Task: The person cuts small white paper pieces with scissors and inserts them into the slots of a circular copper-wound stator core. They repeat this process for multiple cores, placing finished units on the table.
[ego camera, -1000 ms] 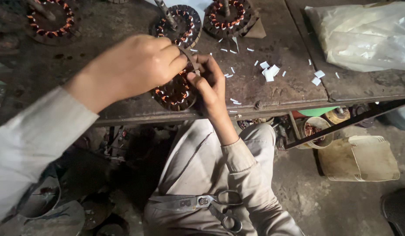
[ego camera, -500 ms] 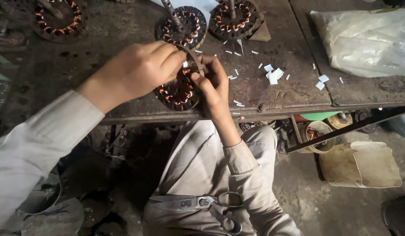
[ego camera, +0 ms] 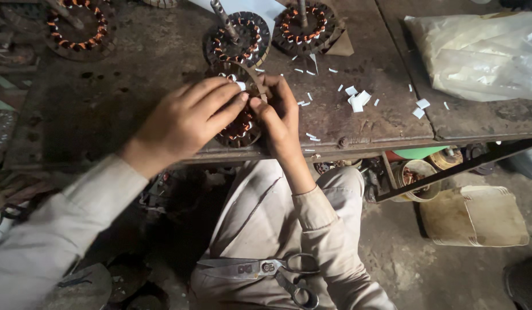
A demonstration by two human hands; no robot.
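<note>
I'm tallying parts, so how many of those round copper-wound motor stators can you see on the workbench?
4: one under both hands at the front edge, two at the top middle, one at the top left. More may lie beyond the frame.

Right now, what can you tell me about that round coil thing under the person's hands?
The round wound stator is a dark metal ring with copper-coloured wire coils set around it. It lies flat near the front edge of the worn metal workbench, mostly hidden by the hands. The left hand covers its left side, fingers pinching a small white slip; the right hand presses on its right rim.
</note>
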